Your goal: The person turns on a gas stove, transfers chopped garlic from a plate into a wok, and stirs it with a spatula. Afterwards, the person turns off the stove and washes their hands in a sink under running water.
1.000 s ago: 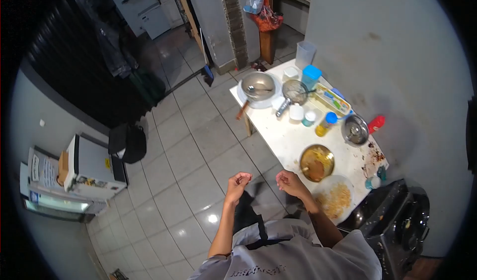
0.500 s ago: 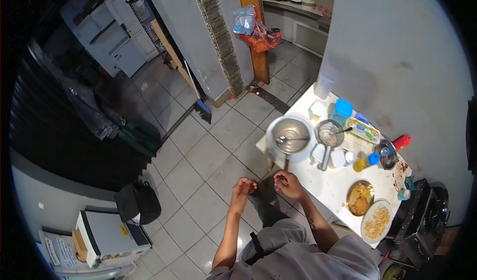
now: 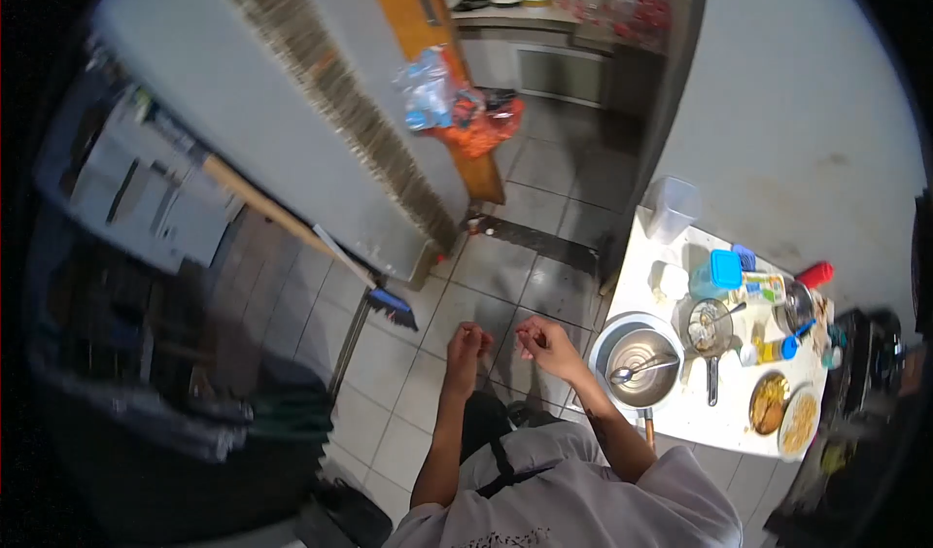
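My left hand (image 3: 468, 354) is held in front of my body over the tiled floor, its fingers curled, with nothing visible in them. Close to its right, my right hand (image 3: 544, 346) has loosely bent fingers and nothing visible in it. The two hands are apart. Nearest to my right hand is a metal pan (image 3: 641, 365) with a spoon inside, resting in a wide pale basin on the white table (image 3: 714, 427). A smaller pan (image 3: 708, 326) stands beside it.
Food plates (image 3: 799, 422), a blue-lidded container (image 3: 716, 273) and a clear tub (image 3: 673, 210) are on the table. Ahead are a doorway, an orange door (image 3: 483, 177) with hanging bags (image 3: 476, 120), and a broom (image 3: 392, 305). A black stove (image 3: 868, 354) stands far right.
The view has swung toward the doorway, so the table now lies farther right and the fridge at left has gone out of view. My hands stay raised in front of me, slightly apart.
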### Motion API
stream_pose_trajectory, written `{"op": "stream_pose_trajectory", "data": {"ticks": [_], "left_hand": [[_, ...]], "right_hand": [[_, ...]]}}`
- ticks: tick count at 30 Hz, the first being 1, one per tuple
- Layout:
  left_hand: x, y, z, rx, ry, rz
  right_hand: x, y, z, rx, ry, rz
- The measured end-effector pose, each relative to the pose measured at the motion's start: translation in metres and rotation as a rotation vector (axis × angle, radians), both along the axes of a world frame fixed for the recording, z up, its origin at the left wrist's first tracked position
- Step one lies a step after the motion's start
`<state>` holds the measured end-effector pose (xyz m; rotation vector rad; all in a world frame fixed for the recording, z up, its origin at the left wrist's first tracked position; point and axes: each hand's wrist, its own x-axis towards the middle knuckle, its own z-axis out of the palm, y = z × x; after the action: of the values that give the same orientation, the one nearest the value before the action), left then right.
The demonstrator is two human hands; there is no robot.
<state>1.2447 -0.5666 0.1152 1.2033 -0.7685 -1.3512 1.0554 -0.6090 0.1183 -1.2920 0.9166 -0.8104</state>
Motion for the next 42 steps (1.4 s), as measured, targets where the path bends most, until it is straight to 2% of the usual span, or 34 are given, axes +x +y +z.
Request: {"op": "stream_pose_trajectory", "data": {"ticks": [4,8,11,16,20,23,25,29,31,34,37,42], "left_hand": [[0.032,-0.103,-0.007,-0.063,-0.014,-0.133],[0.055,-0.201,-0.019,-0.024,0.016,-0.287],[0.063,-0.291,-0.015,0.074,-0.017,-0.316],[0.032,-0.430,-0.017,0.072,-0.009,-0.521],[-0.016,-0.525,-0.016,0.087,0.100,-0.721],[-0.052,-0.589,-0.027,0.111,0.144,-0.692],[-0.080,-0.642,-0.020,0.137,0.110,-0.645],[-0.125,-0.760,-0.054,0.033,0.117,-0.647],[-0.156,-0.824,-0.042,0.044,0.110,-0.538],[-0.158,-0.900,-0.016,0.064,0.074,-0.389],[-0.142,-0.966,0.006,-0.035,0.035,-0.253],[-0.114,-1.063,-0.011,-0.044,0.187,0.101]], "right_hand": [[0.010,-0.069,-0.013,0.072,-0.066,-0.183],[0.026,-0.153,-0.030,0.069,-0.070,-0.348],[0.042,-0.222,-0.029,0.050,-0.064,-0.425],[0.045,-0.297,0.003,0.073,-0.058,-0.621],[0.007,-0.359,-0.010,0.055,-0.060,-0.793],[-0.023,-0.419,0.003,0.097,-0.029,-0.905],[-0.050,-0.472,-0.007,0.063,-0.035,-0.895],[-0.111,-0.605,-0.025,0.058,-0.003,-0.829],[-0.141,-0.684,-0.017,0.008,0.069,-0.782],[-0.162,-0.796,0.013,0.068,0.047,-0.655],[-0.152,-0.894,0.029,-0.027,0.018,-0.507],[-0.113,-1.011,0.031,-0.003,-0.025,-0.267]]}}
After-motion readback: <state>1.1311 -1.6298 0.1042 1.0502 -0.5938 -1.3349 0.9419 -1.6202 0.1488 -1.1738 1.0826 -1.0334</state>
